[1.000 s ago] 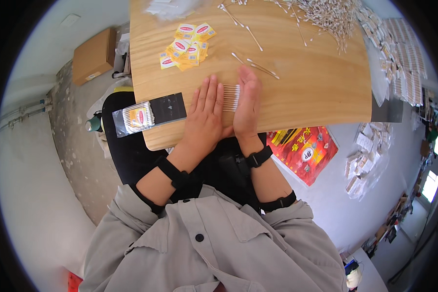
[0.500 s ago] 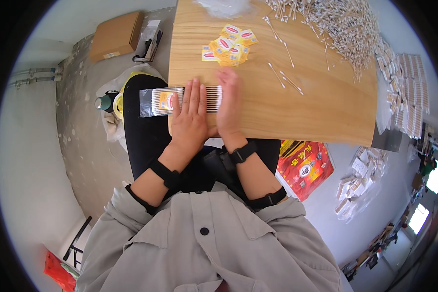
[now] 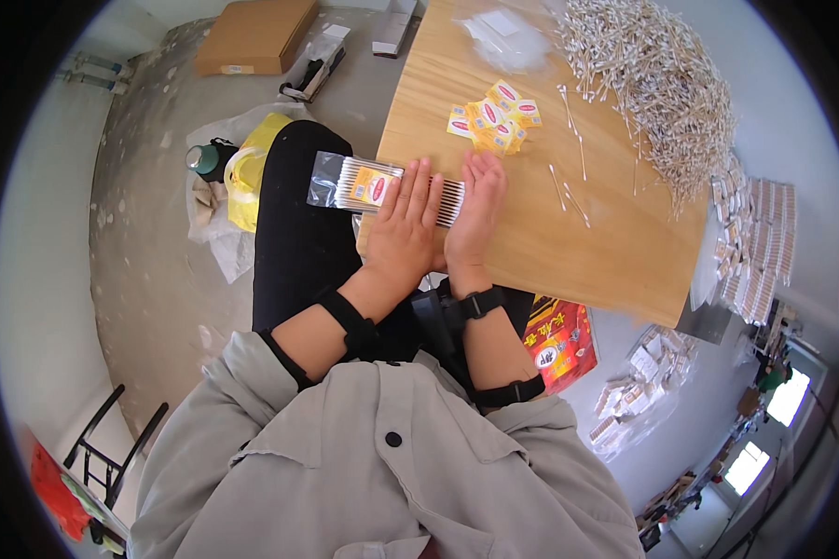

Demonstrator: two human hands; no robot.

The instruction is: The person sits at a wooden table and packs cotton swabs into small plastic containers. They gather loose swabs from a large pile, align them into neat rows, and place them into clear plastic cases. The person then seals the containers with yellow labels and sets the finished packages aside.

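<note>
At the near-left edge of the bench (image 3: 550, 247), a row of cotton swabs (image 3: 450, 204), sticks running left to right, reaches from under the flat left hand (image 3: 403, 228) to the uncurled right hand (image 3: 474, 205) at its right end, a swab-filled clear packet (image 3: 352, 183) lying left.

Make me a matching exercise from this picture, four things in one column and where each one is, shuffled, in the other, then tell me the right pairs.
Things
1. left hand
2. right hand
3. swab heap
4. cardboard box

Places
A. at the far right part of the table
B. palm down over part of the row of swabs
C. on the floor
D. beside the row's right end

Pairs: 1-B, 2-D, 3-A, 4-C
</note>
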